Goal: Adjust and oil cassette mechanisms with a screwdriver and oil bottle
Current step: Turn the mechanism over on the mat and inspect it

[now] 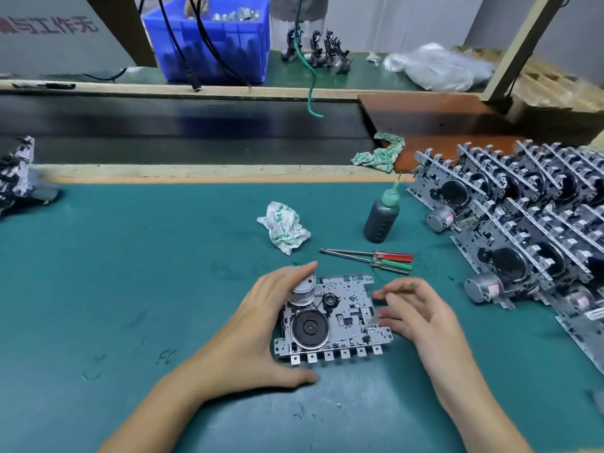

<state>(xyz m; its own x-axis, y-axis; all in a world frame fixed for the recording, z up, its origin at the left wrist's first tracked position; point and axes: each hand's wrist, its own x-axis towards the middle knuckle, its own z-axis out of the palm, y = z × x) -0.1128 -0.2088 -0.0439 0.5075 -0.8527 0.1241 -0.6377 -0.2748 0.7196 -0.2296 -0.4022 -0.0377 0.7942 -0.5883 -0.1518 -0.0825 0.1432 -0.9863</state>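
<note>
Both hands frame one cassette mechanism point(333, 320) near-centre on counter point(130, 273): left hand point(258, 328) grip curled round its left edge, right hand point(415, 315) loose, empty. Looks like positioning step; next, reach for screwdrivers point(376, 260), oil bottle point(380, 217) beyond.

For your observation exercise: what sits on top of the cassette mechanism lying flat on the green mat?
On the cassette mechanism: a black flywheel, a small black pulley and a silver motor. The left hand covers its left edge and part of the motor; its underside is hidden.
</note>
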